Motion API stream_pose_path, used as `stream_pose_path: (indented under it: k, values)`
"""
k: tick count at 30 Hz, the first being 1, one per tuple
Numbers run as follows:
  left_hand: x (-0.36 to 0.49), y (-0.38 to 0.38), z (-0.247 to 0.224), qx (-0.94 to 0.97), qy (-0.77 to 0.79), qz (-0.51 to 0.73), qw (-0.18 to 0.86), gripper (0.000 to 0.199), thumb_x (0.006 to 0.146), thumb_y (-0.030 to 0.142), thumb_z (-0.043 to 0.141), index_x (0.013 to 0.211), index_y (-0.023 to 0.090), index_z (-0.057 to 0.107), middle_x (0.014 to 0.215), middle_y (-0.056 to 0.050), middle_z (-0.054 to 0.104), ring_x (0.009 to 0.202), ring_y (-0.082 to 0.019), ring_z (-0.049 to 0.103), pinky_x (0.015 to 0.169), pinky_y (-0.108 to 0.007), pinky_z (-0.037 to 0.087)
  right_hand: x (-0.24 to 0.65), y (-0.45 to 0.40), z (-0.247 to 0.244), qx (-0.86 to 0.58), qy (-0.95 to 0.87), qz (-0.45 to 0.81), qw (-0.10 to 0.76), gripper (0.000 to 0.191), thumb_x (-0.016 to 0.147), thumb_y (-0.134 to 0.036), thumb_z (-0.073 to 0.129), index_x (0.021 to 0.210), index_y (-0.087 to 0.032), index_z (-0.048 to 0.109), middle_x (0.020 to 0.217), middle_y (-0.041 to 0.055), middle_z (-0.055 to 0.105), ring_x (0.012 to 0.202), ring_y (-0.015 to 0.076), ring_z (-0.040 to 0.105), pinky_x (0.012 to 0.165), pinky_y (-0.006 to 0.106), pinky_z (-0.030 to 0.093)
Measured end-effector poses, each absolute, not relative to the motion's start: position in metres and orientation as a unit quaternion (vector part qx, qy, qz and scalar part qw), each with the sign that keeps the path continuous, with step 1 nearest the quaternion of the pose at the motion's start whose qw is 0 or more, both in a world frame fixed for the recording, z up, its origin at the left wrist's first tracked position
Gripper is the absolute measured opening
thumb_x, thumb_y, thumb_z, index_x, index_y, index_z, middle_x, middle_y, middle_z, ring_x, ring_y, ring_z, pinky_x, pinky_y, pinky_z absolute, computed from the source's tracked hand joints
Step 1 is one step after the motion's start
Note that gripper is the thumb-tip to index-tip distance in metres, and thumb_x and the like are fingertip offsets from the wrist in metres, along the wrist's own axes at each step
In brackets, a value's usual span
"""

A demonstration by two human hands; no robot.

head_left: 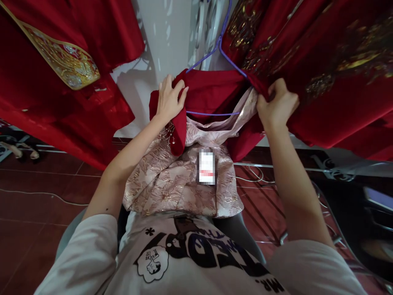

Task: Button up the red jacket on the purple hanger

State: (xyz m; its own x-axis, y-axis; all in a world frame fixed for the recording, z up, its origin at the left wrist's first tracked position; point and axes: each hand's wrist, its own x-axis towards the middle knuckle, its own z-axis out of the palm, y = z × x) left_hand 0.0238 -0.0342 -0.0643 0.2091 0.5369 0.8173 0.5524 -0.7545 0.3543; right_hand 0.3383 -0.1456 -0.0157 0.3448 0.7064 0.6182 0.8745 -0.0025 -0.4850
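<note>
A dark red garment hangs on a purple wire hanger in front of me. Its pale pink brocade lining falls open below, with a small tag on it. My left hand grips the garment's left shoulder edge. At the right shoulder my right hand pinches the red cloth where it meets the hanger. Both arms are raised, and my white printed T-shirt fills the bottom of the view.
Red garments with gold embroidery hang at left and right. A white wall lies behind. The floor is dark red tile with a thin cable across it. Shoes sit far left, a dark metal frame at right.
</note>
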Motion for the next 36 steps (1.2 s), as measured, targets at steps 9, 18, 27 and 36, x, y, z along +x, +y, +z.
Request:
stream_pose_path:
  k: [9,18,27,36]
  values:
    - [0.019,-0.032,-0.065,-0.767,-0.330,-0.545,0.080,0.052,0.102,0.076,0.035,0.105,0.032,0.064,0.108,-0.015,0.062,0.124,-0.039,0.054,0.105,-0.058,0.042,0.309,-0.132,-0.012,-0.614,-0.669,0.210,0.364,0.031,0.074,-0.013,0.068,0.062,-0.025,0.042,0.053,-0.0025,0.040,0.056,0.0137,0.037,0.061,0.035,0.044]
    - [0.021,-0.030,-0.064,-0.756,-0.347,-0.551,0.061,0.053,0.102,0.077,0.037,0.104,0.032,0.065,0.113,-0.017,0.062,0.128,-0.040,0.052,0.108,-0.062,0.040,0.295,-0.119,-0.036,-0.556,-0.710,0.156,0.404,0.022,0.079,-0.029,0.071,0.082,-0.026,0.050,0.075,0.0023,0.054,0.079,0.0230,0.060,0.076,0.044,0.060]
    - [0.007,-0.055,-0.062,-0.726,-0.394,-0.563,0.033,0.059,0.105,0.076,0.025,0.109,0.032,0.063,0.102,-0.011,0.065,0.105,-0.031,0.066,0.099,-0.047,0.050,0.306,-0.143,-0.062,-0.601,-0.662,0.010,0.448,0.012,0.093,-0.031,0.055,0.103,-0.027,0.050,0.099,0.0104,0.062,0.096,0.0305,0.065,0.091,0.051,0.054]
    - [0.055,-0.076,-0.063,-0.805,-0.334,-0.488,-0.055,0.041,0.110,0.065,0.041,0.107,0.029,0.062,0.084,-0.006,0.067,0.075,-0.024,0.068,0.077,-0.038,0.050,0.256,-0.120,-0.055,-0.563,-0.669,0.208,0.439,0.026,0.097,-0.053,0.057,0.101,-0.028,0.052,0.075,0.0010,0.054,0.071,0.0218,0.063,0.071,0.040,0.058]
